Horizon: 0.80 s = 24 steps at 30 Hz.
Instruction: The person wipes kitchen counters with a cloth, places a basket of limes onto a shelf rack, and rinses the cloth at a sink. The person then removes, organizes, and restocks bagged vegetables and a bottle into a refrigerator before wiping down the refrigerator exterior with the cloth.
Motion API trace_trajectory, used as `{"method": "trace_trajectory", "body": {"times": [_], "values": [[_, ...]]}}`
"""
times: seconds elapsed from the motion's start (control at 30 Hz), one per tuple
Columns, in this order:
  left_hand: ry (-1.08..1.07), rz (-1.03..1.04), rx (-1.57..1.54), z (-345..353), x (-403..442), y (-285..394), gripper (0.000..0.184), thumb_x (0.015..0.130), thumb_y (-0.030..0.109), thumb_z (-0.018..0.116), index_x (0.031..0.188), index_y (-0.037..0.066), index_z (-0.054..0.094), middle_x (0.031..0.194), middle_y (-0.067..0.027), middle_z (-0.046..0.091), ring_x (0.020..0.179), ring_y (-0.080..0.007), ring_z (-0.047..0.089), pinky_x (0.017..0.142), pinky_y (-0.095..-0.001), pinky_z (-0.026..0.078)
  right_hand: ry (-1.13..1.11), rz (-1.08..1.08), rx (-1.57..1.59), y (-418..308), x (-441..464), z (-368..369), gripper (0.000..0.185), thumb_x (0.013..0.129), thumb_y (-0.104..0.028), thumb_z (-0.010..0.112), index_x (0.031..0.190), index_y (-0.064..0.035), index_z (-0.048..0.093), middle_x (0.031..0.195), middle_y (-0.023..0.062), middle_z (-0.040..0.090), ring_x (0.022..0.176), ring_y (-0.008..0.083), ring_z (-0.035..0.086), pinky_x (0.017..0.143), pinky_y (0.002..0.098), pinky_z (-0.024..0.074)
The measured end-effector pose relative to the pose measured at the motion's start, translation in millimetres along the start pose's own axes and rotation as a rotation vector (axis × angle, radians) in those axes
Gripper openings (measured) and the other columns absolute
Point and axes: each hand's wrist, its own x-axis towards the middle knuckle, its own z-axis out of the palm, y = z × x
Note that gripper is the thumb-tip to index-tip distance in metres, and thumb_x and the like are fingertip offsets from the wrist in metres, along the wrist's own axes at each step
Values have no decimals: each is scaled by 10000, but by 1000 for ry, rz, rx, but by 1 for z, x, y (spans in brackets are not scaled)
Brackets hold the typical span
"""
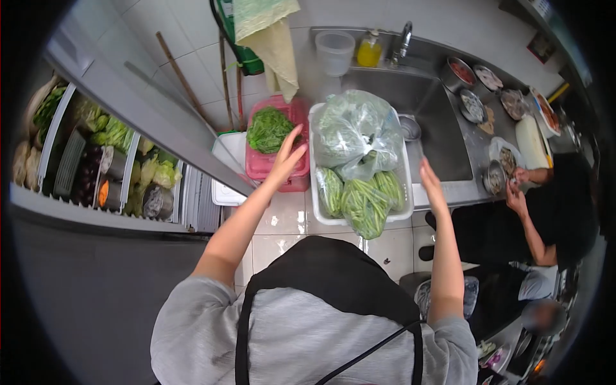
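A white basket point(408, 199) stands in front of me at the sink's left side. Piled in it are a clear bag of greens point(356, 125) and bags of green beans point(366, 202). To its left, my left hand point(289, 157) is open with its fingers apart, beside leafy greens point(269, 129) on a pink container point(260, 168). My right hand point(433, 183) is open and upright just right of the basket, with a gap between them. Neither hand holds anything.
An open fridge point(109, 160) with vegetables is at the left. The steel sink point(443, 122) lies right of the basket. Metal bowls point(473, 106) line the counter. A co-worker point(532, 212) handles food there; another person point(539, 282) is at the lower right.
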Motion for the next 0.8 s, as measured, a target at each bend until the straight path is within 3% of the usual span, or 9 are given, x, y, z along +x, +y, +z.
{"method": "trace_trajectory", "body": {"times": [0.1,0.13,0.17,0.43,0.53,0.6,0.67,0.73,0.8], "values": [[-71,-378,-187,12,-59,-33,610,847,269,481,1339,17,224,1402,-114,212,1299,-201,176,1042,-311,156,-89,234,247,46,-47,12,568,798,-267,548,1281,-33,362,1226,107,448,1120,184,424,915,259,325],[-84,-373,-159,25,-67,-39,609,837,296,452,1340,29,236,1381,-107,260,1284,-196,214,1041,-304,160,-183,219,282,62,-51,16,544,777,-216,552,1258,-21,391,1154,89,509,1050,171,477,874,250,355],[-79,-391,-215,35,-67,-43,595,826,258,475,1335,44,254,1352,-99,307,1250,-197,272,1015,-298,209,-41,287,393,56,-55,33,477,740,-123,509,1196,3,447,1018,68,564,918,151,519,808,260,384],[38,-605,-638,60,-45,-27,431,818,181,460,1240,106,421,1120,-21,525,1024,-135,490,840,-282,398,28,190,409,48,-57,45,394,734,-69,467,1109,47,496,994,92,569,902,160,521,803,263,389],[22,-643,-513,56,-56,-24,448,822,290,476,1233,116,431,1118,-17,530,1025,-140,494,837,-307,402,54,90,347,52,-61,44,382,732,-56,459,1094,55,509,995,84,568,908,152,516,818,259,381],[-46,-709,-600,35,-52,-23,562,790,463,478,1220,103,446,1183,-53,495,1098,-179,439,930,-360,317,39,98,298,54,-58,41,395,728,-45,453,1106,54,506,1007,79,564,917,147,511,831,257,373],[215,-758,-577,14,-37,-46,627,781,466,511,1250,64,402,1279,-88,410,1193,-227,352,985,-366,255,21,89,293,52,-57,40,397,724,-38,449,1106,55,508,1010,75,562,923,144,506,830,255,371],[198,-607,-319,-21,-16,-93,787,733,497,575,1292,9,314,1347,-142,313,1265,-254,249,1018,-398,211,48,97,298,52,-54,42,401,723,-35,450,1110,55,506,1018,74,560,924,145,507,834,255,370],[290,-568,369,-42,5,-136,915,661,521,643,1354,107,213,1417,-173,96,1298,-332,124,1014,-480,202,27,131,295,49,-53,42,414,721,-34,450,1122,57,499,1026,76,558,929,146,507,838,254,368]]}}
